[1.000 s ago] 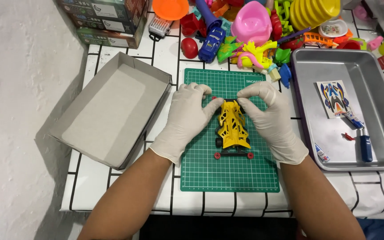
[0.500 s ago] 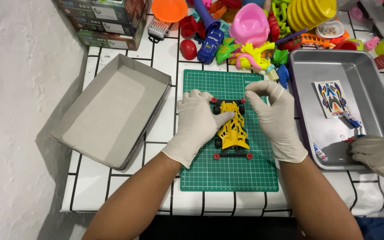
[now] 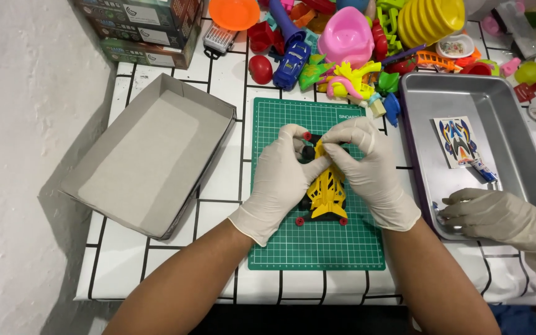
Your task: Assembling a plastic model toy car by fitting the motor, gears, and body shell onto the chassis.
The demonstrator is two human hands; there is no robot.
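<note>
Head view: both gloved hands have slid up the green cutting mat [image 3: 317, 248] since a second ago. The left hand [image 3: 280, 183] and right hand [image 3: 370, 174] now pinch the front end of the yellow toy car [image 3: 327, 195], fingertips pressed together over its front wheels, so work has shifted to the nose. The car lies mid-mat. Right of the mat, another person's gloved hand [image 3: 497, 217] has come into the metal tray [image 3: 497, 102].

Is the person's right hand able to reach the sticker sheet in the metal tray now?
Probably yes, once it lets go: the right hand is on the yellow toy car, and the sticker sheet lies uncovered in the metal tray. Another person's gloved hand rests lower, not across it.
</note>
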